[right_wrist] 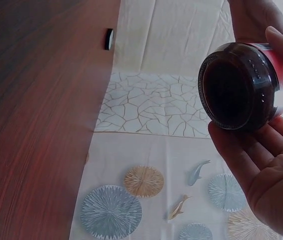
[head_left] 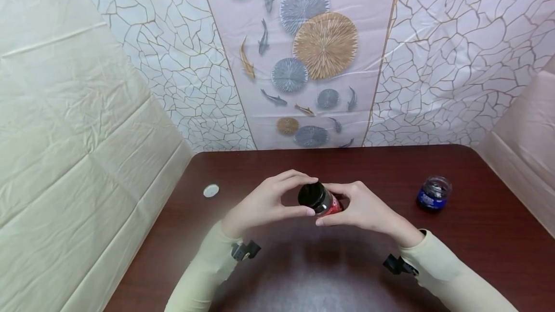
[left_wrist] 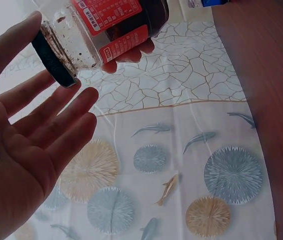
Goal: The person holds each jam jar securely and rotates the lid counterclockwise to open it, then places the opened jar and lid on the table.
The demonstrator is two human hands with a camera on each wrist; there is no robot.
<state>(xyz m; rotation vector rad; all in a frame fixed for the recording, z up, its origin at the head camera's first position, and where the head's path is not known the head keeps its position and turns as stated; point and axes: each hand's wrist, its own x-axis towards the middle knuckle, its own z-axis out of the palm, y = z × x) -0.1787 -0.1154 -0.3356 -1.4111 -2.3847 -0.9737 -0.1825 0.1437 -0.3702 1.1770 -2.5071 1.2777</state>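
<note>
A glass jar point(head_left: 333, 204) with a red label is held in the air between both hands, tilted so its black lid point(head_left: 310, 194) points left and toward me. My left hand point(head_left: 272, 198) pinches the lid's edge between thumb and fingertips. The right hand point(head_left: 365, 207) grips the jar's body with thumb and fingers. Dark contents lie toward the base of the jar point(left_wrist: 110, 25) in the left wrist view, and residue streaks the glass beneath the lid. The right wrist view shows the jar's dark round base point(right_wrist: 229, 94).
On the right of the brown table point(head_left: 477, 254) stands a lidless glass jar point(head_left: 434, 193) with a blue label and dark contents. A loose round lid point(head_left: 211, 190), pale face up, lies at the far left. Patterned cloth point(head_left: 303, 110) hangs behind the table.
</note>
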